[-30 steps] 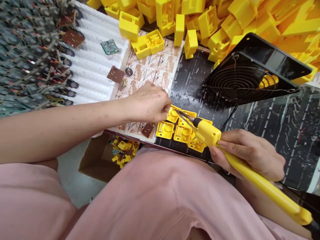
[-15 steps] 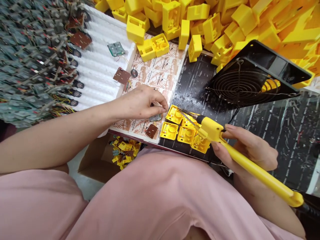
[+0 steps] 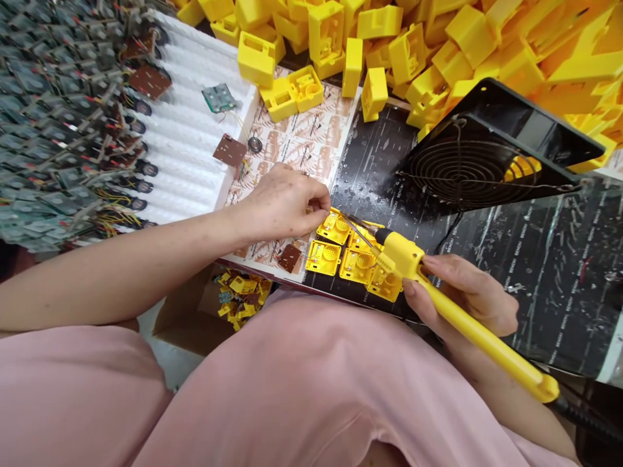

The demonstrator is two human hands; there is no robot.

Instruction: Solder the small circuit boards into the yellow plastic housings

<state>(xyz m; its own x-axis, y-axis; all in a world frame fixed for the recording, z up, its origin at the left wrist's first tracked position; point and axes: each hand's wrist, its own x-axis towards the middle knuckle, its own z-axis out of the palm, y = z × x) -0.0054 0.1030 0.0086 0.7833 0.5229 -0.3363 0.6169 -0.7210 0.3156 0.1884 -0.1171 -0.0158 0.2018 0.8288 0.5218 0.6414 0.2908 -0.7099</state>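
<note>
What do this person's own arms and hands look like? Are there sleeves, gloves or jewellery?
Both forearms are bare, with no sleeve in view. The left hand and the right hand wear no gloves. A thin ring sits on a finger of the left hand. No watch or bracelet shows.

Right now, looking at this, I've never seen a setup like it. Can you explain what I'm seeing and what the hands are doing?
There is no machine here. One camera on a person's head looks down at their own two hands and lap. The right hand grips a yellow soldering iron, its metal tip over a cluster of small open yellow shells on a black mat. The left hand pinches at the edge of one shell; what it holds is hidden. Behind are a black fan and a heap of yellow housings. At the left, a white foam tray lies beside stacked circuit boards.
</note>
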